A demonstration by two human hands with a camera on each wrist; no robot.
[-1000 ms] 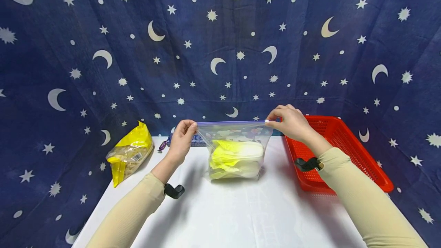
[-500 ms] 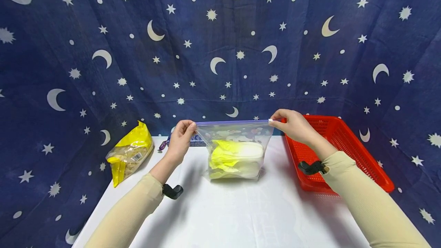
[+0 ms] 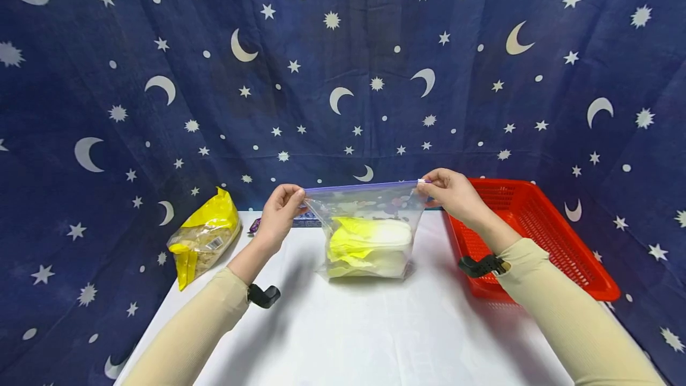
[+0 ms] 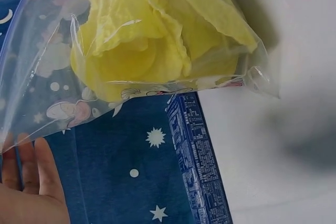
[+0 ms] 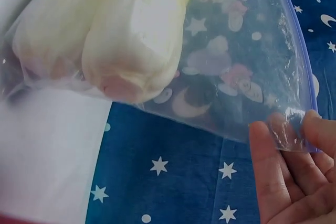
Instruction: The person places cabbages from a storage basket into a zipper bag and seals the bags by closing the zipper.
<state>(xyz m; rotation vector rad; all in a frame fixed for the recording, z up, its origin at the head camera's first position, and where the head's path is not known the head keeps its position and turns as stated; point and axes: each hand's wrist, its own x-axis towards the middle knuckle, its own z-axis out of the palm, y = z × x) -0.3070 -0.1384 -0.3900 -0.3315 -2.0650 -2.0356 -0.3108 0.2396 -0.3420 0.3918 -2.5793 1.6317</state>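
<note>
A clear zip bag with a purple zip strip stands upright in the middle of the table. Inside lie two pale napa cabbages, leafy yellow ends to the left and white bases to the right. At the bag's top left corner, my left hand pinches the strip between thumb and fingers. My right hand pinches the other top corner, by the white slider. Yellow leaves fill the bag in the left wrist view; the right wrist view shows both white bases.
A red plastic basket stands at the right, partly behind my right forearm. On the left is a yellow and clear food packet. Behind my left hand sit a blue printed box and a small purple wrapped item.
My right hand has shifted slightly right and up, so the zip strip now slants up to the right. The left hand keeps its hold on the corner, nearly still.
</note>
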